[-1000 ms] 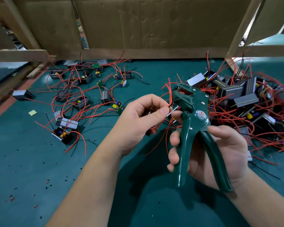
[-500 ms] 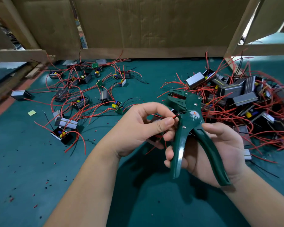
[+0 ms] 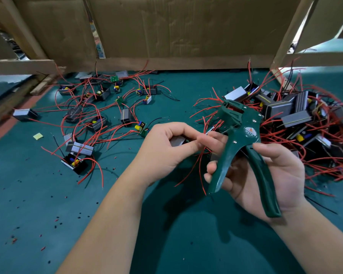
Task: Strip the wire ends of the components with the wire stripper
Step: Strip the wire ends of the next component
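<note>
The left hand (image 3: 166, 149) holds a small grey component (image 3: 176, 141) in its curled fingers, with thumb and forefinger pressed together on one red wire (image 3: 200, 167) where it leaves the part. The other leads hang loose below. The right hand (image 3: 265, 175) has its fingers wrapped round one handle of the green wire stripper (image 3: 244, 139) and the other handle lies against the palm. The handles are spread, so the tool looks unsqueezed. Both are held above the middle of the green surface (image 3: 166, 234), with the tool's head pointing toward the far right corner.

Whether a wire end sits in the stripper's mouth cannot be told from here, and that is the main risk. If the handles close on a lead that is too deep or off to one side, the blades could nick the strands or take off too much insulation. A slack pinch would let the wire slide out with its jacket uncut. The dangling leads hang close to the handles and could be caught between them. The left fingertips are also near the tool's head.

The heap of components (image 3: 297, 115) along the right edge is badly tangled, so lifting one may drag others with it. Loose components (image 3: 95, 123) lie toward the far left corner, and insulation crumbs (image 3: 55, 220) dot the near left.
</note>
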Available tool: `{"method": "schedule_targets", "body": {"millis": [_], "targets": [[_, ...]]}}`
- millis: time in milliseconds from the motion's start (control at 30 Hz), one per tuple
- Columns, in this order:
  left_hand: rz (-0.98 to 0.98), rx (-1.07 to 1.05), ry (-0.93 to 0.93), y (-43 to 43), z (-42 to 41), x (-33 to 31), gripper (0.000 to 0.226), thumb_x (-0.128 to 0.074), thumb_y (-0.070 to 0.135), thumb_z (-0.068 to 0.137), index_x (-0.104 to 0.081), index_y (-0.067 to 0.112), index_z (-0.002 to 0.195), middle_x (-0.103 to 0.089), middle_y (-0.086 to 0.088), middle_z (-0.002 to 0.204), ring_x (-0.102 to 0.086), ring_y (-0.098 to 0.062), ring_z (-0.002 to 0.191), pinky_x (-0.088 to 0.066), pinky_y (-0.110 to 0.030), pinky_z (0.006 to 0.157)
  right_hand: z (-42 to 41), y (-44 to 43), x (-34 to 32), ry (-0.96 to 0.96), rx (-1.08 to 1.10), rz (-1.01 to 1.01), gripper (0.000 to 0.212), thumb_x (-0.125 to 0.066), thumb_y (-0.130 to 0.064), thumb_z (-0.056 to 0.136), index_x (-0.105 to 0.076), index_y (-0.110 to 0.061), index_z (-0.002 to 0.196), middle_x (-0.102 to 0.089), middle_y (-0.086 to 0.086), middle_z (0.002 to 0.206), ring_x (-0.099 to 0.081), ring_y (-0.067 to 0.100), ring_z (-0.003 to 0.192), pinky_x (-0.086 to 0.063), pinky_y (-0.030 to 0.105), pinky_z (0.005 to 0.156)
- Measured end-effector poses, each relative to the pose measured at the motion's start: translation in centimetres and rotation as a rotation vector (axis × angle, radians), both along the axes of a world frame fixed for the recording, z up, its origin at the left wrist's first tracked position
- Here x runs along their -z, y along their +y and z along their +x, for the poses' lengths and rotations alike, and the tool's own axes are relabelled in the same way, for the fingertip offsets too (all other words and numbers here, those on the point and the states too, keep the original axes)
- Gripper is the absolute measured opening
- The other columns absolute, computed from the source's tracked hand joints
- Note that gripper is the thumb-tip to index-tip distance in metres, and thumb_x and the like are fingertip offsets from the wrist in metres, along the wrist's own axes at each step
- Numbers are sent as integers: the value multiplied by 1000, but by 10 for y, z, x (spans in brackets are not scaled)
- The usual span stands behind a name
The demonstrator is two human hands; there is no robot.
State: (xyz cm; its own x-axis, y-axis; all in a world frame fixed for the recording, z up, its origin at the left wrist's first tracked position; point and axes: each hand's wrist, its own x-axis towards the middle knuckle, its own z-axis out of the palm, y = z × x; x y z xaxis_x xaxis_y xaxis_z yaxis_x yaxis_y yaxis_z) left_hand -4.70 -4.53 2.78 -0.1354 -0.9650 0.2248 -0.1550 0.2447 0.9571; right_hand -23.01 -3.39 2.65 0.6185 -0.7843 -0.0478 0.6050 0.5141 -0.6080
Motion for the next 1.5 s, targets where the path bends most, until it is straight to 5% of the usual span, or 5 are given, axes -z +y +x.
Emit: {"method": "schedule_targets", "body": {"millis": [367,700,933,1233,1500], "targets": [[127,-23,38,0,-2,3,11,-67,9,87,-67,18,81,-64,10,67,-55,0,55,-44,-18,46,-2,1,-2,-9,-13,8,80,-75,-26,55,-54,6,126,-58,21,131,-70,31,74,-59,40,69],[299,29,692,2,1,-10,13,-60,31,75,-72,34,70,-70,11,76,-71,-10,74,-47,-17,39,-1,3,-2,10,-63,-19,73,-75,-27,58,-58,5,122,-59,21,130,-69,34,75,-58,44,70],[117,-140,405,-4,7,-2,10,-65,24,80,-71,28,74,-62,7,65,-49,-6,50,-30,-14,38,1,4,1,147,-136,-140,74,-80,-31,59,-58,4,121,-66,28,104,-66,42,76,-54,51,73],[-366,-381,-190,-7,17,5,12,-69,14,86,-68,27,84,-64,15,74,-57,2,69,-41,-13,69,6,5,2,142,-196,-47,70,-80,-29,57,-62,2,118,-62,26,84,-63,45,73,-54,51,68],[-514,-374,-324,-9,17,7,9,-68,9,85,-71,17,88,-61,13,82,-56,-1,80,-43,-17,73,7,6,2,220,-214,-86,49,-82,-28,57,-66,-4,96,-62,25,80,-64,42,69,-54,50,67]]}}
